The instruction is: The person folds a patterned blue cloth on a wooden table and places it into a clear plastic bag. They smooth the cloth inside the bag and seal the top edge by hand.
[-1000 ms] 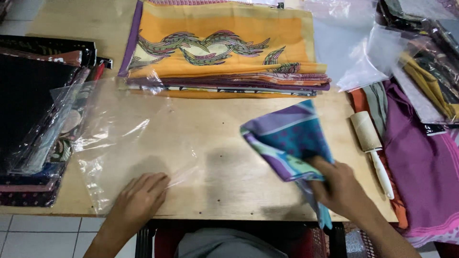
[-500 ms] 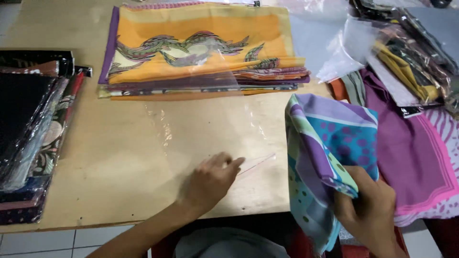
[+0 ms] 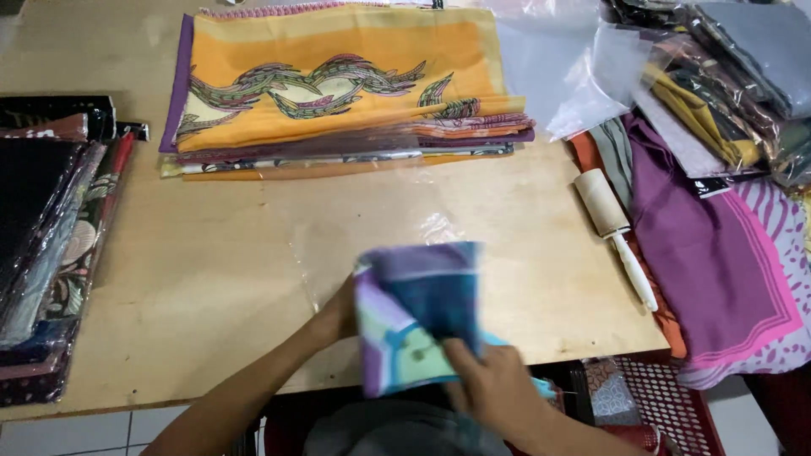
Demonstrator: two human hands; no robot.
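While blurred, both hands (image 3: 486,380) grip the folded purple scarf (image 3: 418,317) between them.

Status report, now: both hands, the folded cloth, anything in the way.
Right hand grips folded purple-and-teal cloth at its lower edge. Left hand behind the cloth, grip hidden. Clear plastic bag lies flat on the wooden table beneath. Lint roller apart, to the right.

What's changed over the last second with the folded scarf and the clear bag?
The right hand carried the folded purple scarf from the right to the table's middle, over the clear bag. The left hand left the bag's edge and now meets the scarf. The orange cloth stack and lint roller stayed put.
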